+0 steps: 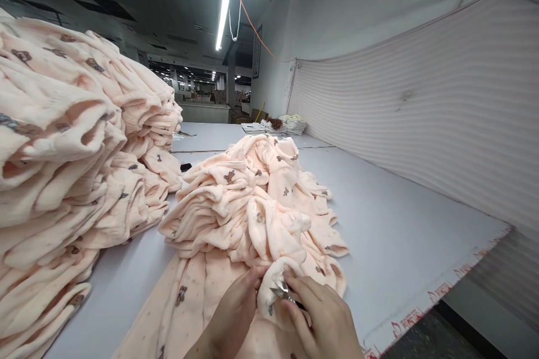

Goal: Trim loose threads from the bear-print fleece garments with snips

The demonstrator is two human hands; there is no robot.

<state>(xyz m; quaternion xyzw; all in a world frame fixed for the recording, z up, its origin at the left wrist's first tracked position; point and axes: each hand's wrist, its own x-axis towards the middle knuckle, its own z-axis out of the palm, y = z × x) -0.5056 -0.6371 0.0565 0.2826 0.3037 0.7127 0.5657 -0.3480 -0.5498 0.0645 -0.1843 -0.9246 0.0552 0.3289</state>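
A pale pink fleece garment (189, 291) with small brown bear prints lies in front of me, its rolled cuff (266, 294) turned up toward me. My left hand (236, 305) pinches the cuff's left edge, thumb and fingers pressed together on the fabric. In my right hand (320, 314) is a small pair of metal thread snips (283, 290), the blades pointing left inside the cuff opening. The fingers of that hand also touch the cuff's right side. Beyond both hands, a heap of matching garments (236, 190) is bunched up on the table.
A tall stack of the same pink garments (54, 146) rises at the left. The pale table (387, 247) reaches right to a striped cloth screen (404, 101). White folded stacks (292, 124) sit at the far end, and a small black object (186, 167) lies between the piles.
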